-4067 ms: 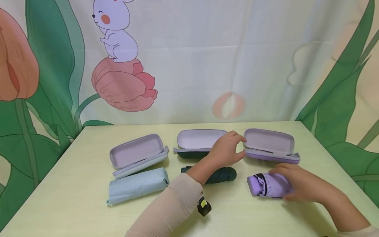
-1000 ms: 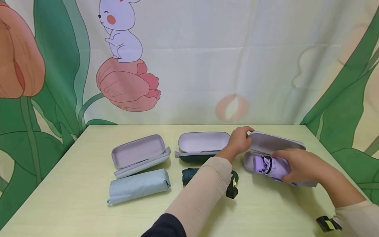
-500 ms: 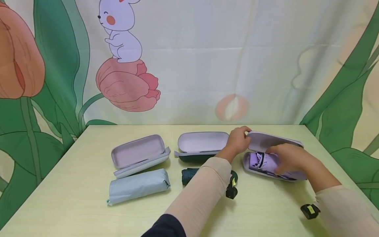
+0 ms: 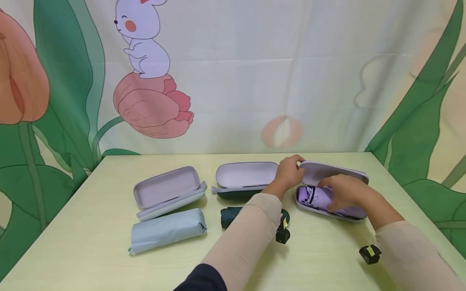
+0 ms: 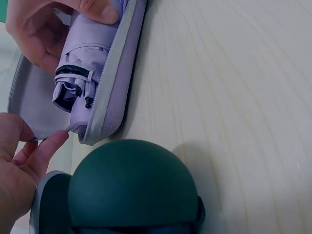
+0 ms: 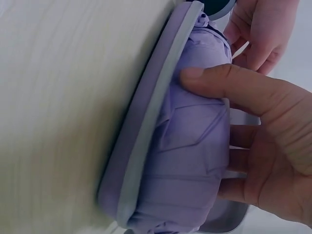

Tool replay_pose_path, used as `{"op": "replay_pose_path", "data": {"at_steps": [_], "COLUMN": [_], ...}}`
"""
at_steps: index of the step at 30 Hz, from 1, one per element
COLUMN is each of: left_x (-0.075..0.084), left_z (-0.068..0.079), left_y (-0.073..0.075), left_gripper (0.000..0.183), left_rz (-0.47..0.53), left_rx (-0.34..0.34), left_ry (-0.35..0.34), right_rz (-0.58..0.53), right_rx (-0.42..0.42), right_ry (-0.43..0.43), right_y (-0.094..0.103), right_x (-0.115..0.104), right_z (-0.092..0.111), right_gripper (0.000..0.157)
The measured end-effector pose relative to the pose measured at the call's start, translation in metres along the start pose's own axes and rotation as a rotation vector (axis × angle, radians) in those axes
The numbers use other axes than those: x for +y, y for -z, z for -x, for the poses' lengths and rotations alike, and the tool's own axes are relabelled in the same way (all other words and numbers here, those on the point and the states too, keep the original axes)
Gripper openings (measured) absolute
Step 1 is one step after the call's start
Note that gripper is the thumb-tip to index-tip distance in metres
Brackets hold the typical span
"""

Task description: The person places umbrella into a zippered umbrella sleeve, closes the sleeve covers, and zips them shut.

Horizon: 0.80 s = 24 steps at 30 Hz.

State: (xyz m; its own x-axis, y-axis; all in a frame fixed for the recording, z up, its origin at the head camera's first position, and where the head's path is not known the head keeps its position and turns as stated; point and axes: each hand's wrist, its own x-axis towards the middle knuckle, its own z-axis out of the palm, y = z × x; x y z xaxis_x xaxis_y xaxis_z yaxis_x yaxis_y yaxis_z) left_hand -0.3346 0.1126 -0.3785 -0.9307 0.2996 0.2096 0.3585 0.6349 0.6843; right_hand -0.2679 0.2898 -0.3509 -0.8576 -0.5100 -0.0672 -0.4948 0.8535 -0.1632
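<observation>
At the left of the table (image 4: pixel 91 242), a light-blue folded umbrella (image 4: pixel 167 231) lies just on the near side of an open light-blue case (image 4: pixel 168 186), whose far half shows a greyish-lilac lining. In the middle is an open dark green case (image 4: pixel 247 173) with the same kind of lining, and nearer lies a dark green folded umbrella (image 4: pixel 230 217), crossed by the left forearm in its beige sleeve (image 4: pixel 245 238) so that only its two ends show. To the right of these, the left hand (image 4: pixel 290 171) pinches the left end of an open purple case (image 4: pixel 315 172) at its raised lid, thumb and fingers brought close together on the edge. At the right side of the table, a purple folded umbrella (image 4: pixel 321 197) lies lengthwise in the near half of that case, bulging above the zip edge. The right hand (image 4: pixel 346 192) grips it from above, fingers parted by the umbrella's thickness, the thumb on the near side and the other fingers along the far side.
</observation>
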Motion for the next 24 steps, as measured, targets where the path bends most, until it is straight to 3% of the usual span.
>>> {"op": "replay_pose_path", "data": {"at_steps": [6,10,18,24], "left_x": [-0.001,0.0,0.001,0.0], "left_z": [-0.001,-0.002,-0.003,0.0], "left_y": [-0.001,-0.002,-0.001,0.002], "left_gripper": [0.03,0.032,0.031,0.027], "left_rz": [-0.018,-0.035,-0.08,-0.083], "left_rx": [-0.002,-0.002,0.004,-0.04], "left_ry": [-0.008,-0.014,-0.012,-0.015], "right_rz": [-0.078,-0.069,-0.053,-0.083], "right_rx": [0.061,0.094,0.032,0.126], "right_ry": [0.022,0.02,-0.055,-0.048], "right_y": [-0.006,-0.006,0.0,-0.004], "right_x": [0.013,0.019,0.028,0.028], "right_z": [0.001,0.007,0.034,0.037], "right_gripper": [0.053,0.055,0.061,0.05]}}
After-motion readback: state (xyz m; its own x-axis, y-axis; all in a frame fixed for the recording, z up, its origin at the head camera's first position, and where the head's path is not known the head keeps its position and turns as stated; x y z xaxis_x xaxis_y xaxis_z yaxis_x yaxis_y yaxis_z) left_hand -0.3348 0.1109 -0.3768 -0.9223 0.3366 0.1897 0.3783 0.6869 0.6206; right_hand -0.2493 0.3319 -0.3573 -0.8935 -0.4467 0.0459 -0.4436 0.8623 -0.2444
